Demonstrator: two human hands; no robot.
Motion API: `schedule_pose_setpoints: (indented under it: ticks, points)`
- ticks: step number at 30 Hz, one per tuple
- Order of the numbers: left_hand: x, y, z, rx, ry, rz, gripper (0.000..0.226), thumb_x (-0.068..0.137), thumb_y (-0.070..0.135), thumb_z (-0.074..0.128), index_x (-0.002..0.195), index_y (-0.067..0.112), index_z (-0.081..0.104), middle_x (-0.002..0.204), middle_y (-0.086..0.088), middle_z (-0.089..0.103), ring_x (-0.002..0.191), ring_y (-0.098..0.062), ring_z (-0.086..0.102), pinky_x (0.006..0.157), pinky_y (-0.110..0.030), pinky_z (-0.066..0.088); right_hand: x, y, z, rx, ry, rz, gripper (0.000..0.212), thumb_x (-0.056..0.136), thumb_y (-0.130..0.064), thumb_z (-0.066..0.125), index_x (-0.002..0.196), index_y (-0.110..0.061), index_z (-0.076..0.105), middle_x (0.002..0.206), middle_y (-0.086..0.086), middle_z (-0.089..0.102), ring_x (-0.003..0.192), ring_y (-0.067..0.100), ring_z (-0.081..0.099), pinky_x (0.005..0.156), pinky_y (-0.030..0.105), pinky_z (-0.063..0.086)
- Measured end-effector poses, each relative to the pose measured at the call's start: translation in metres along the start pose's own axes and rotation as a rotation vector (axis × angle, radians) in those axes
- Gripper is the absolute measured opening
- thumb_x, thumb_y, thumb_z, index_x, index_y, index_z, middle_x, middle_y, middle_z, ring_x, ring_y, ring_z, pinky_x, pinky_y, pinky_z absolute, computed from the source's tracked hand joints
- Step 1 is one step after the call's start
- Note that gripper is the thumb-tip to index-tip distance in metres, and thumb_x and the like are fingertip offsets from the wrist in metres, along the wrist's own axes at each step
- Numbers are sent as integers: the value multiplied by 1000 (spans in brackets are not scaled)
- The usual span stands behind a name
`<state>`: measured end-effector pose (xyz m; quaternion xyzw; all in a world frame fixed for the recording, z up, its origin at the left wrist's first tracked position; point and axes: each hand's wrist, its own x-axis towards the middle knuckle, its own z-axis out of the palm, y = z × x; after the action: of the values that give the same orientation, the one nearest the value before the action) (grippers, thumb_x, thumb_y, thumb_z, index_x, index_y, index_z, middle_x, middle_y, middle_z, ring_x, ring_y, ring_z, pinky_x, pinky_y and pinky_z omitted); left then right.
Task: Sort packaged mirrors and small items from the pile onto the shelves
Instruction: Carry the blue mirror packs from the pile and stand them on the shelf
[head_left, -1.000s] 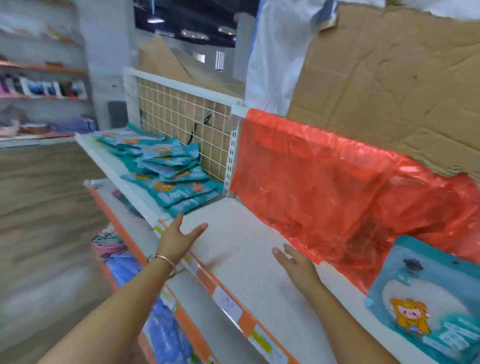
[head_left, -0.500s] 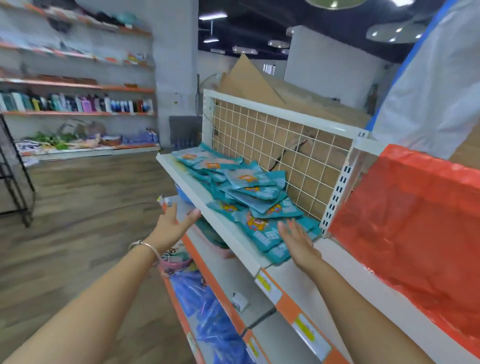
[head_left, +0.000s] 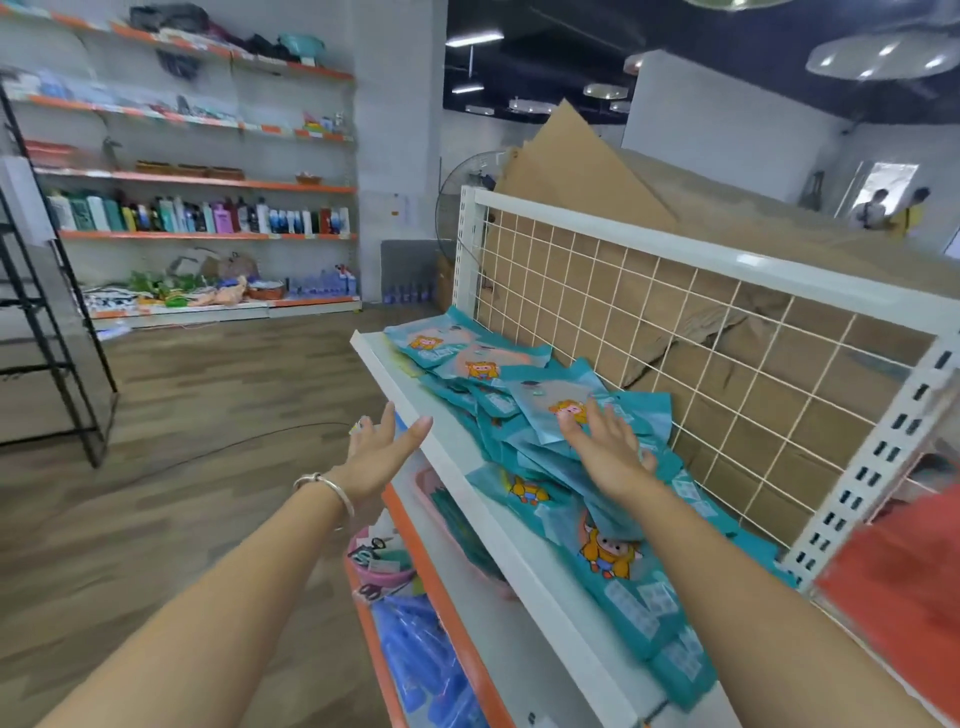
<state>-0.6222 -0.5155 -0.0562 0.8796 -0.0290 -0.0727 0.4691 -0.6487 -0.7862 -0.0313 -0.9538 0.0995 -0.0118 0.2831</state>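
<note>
1. Head view, change: a second ago both hands hovered over bare shelf board beside the red plastic sheet (head_left: 893, 613). The view has since swung left, and that sheet now sits well to the right of the right forearm.
2. Half a second ago the right hand only touched the near edge of the pile. Now the right hand (head_left: 608, 452) lies on top of the pile of teal cartoon-print packets (head_left: 498, 410).
3. Meaning for the task: the person has arrived at the stock and the pick is probably about to start. Nothing is lifted yet.
4. Right hand: fingers straight and spread wide, palm down, resting flat on the upper packets. No curl or pinch is visible.
5. Left hand (head_left: 382, 452): open wide with the thumb up and the palm facing the shelf. It hangs just off the white front lip of the top shelf (head_left: 467, 493). It holds nothing, and I cannot tell if a fingertip touches the lip. A silver bracelet (head_left: 332, 493) is on the wrist.
6. Task items: the packets, likely the packaged mirrors, lie loose and overlapping under and ahead of the right hand. More trail back under the right forearm. The wire grid back panel (head_left: 727, 353) stands right of that hand.
7. Below the left hand, the orange-edged lower shelf (head_left: 441, 582) carries a pink basket (head_left: 384, 566) and blue packs (head_left: 415, 649).
</note>
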Motion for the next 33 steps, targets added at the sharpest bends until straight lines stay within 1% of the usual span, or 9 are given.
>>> schedule_pose_setpoints:
  ticks: [6,13,16,21,24,26,29,31,33]
  points:
    - [106,1,-22,86,-1,-23,132,37,103,18,149,36,-2,158,0,-11,142,-25,-23,117,-50,-9,115,-25,1,-63,11,-24,75,87,-73,17,151,-37,-1,161,-4,-5,148,19,-6,113,57,-4]
    - [177,22,-33,-318,-19,-23,96,72,85,32,150,33,7,157,14,9,145,-16,10,117,-46,13,197,-27,15,-119,-14,-1,76,87,-74,12,151,-36,-1,161,-6,-3,148,18,-2,113,56,-1]
    - [217,32,-34,-258,-18,11,101,68,89,31,149,31,16,156,12,18,144,-16,16,119,-43,12,220,-13,13,-121,-6,89,82,82,-79,8,151,-36,2,161,-4,0,148,23,1,115,57,0]
    - [283,42,-29,-113,-161,26,73,87,71,22,146,28,28,154,6,26,141,-21,27,116,-47,21,244,15,6,-60,7,268,93,76,-85,10,152,-31,5,161,1,7,147,31,6,116,58,5]
    - [323,48,-24,-36,-223,30,58,98,52,22,142,18,37,146,-2,38,133,-25,37,112,-43,30,245,25,3,-63,-2,344,97,76,-85,20,152,-27,12,160,1,14,146,30,13,117,53,8]
    - [343,54,-25,-33,-317,28,58,97,53,22,138,17,42,129,2,46,126,-24,42,111,-40,31,243,26,1,-74,-7,365,78,87,-68,38,149,-25,22,155,4,29,142,30,27,115,42,18]
    - [384,52,-14,30,-410,45,67,91,61,29,139,15,41,144,-1,42,131,-26,40,113,-46,27,241,21,-5,-124,24,441,63,86,-50,55,142,-27,38,143,5,47,130,30,43,107,39,31]
    - [412,46,-2,39,-425,21,63,92,54,38,137,9,42,142,-11,45,128,-31,43,111,-47,30,239,21,-5,-152,40,513,68,75,-52,59,136,-25,46,138,8,51,126,32,46,105,41,36]
    - [419,47,4,65,-436,5,53,91,44,47,125,3,52,130,-18,55,116,-34,53,105,-47,40,234,23,0,-208,18,605,86,55,-63,55,134,-29,47,136,8,49,125,34,44,104,46,38]
